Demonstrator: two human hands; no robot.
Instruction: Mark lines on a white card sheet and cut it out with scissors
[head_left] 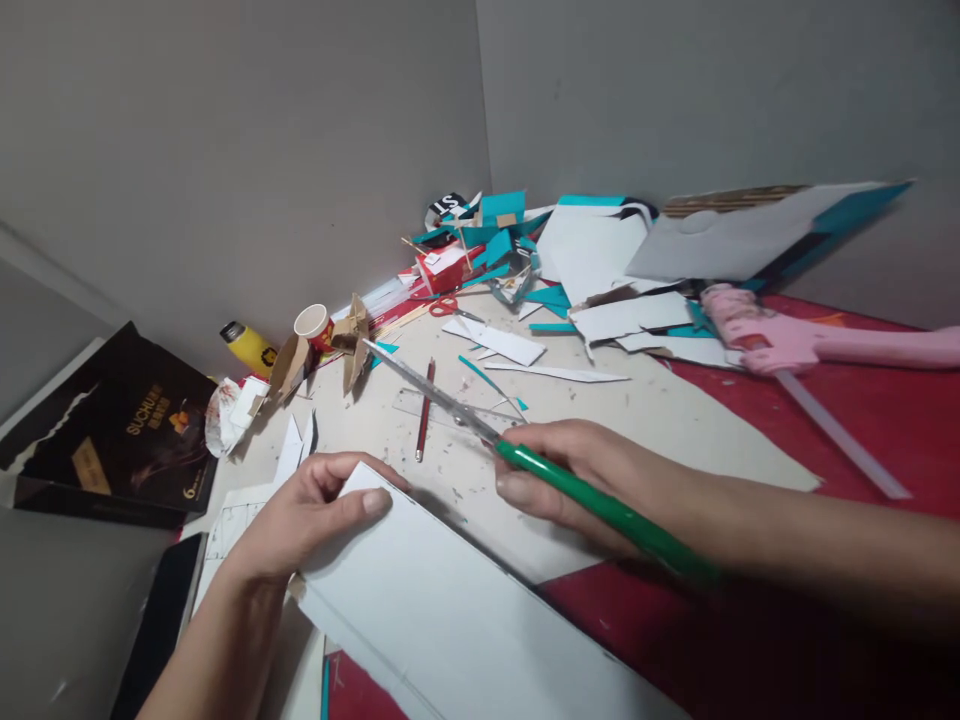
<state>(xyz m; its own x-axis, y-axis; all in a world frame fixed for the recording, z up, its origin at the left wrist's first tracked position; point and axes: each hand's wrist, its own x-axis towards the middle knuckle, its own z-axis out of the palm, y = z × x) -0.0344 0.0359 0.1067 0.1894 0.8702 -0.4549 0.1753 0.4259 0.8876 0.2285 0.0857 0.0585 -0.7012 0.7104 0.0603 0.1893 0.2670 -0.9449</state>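
Observation:
My left hand (315, 520) grips the upper left corner of a long white piece of cardboard (450, 610), with the thumb on top and the fingers beneath. The cardboard slants down toward the lower right, and its near end runs out of view. In my right hand (570, 480) is a pair of scissors (600, 500) with green handles. Their blades point up and to the left, above the table and apart from the cardboard. Part of the handle is blurred. Beyond the hands lie a red pencil (425, 410) and a clear ruler (465, 408).
White and teal cardboard scraps (600, 240) are heaped at the back. A pink glue gun (817, 340) lies at right on red cloth (697, 400). On the left are a black box (112, 430), a yellow bottle (250, 345) and a paper cup (315, 325). Red-handled scissors (444, 307) lie farther back.

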